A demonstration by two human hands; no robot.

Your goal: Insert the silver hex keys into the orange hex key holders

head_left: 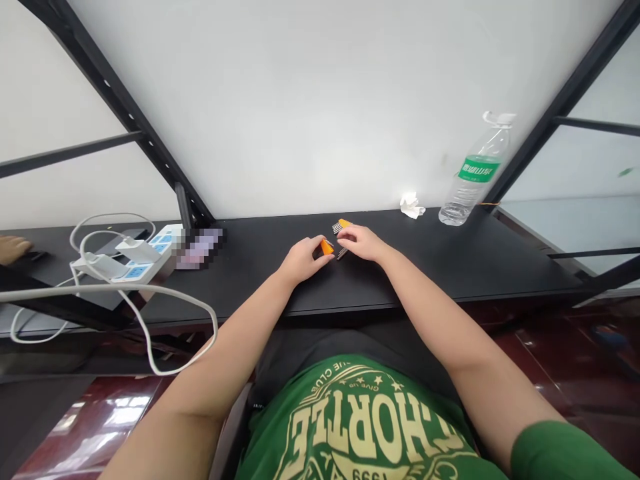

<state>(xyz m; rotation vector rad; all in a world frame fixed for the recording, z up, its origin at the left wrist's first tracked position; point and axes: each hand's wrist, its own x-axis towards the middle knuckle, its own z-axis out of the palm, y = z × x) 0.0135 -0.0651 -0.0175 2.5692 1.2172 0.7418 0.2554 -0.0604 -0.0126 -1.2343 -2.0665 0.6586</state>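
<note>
My left hand (302,261) rests on the black table (450,260), its fingers closed round a small orange piece (327,247). My right hand (361,242) lies just to the right of it, fingers curled over a second orange piece with thin metal pins (340,226) that pokes out past the fingertips. A thin dark metal bit (342,253) lies on the table between the two hands. The hands almost touch.
A clear water bottle with a green label (475,175) stands at the back right, a crumpled white tissue (411,205) beside it. A white power strip with chargers and cables (135,257) sits at the left. Another person's hand (13,248) shows at the far left edge.
</note>
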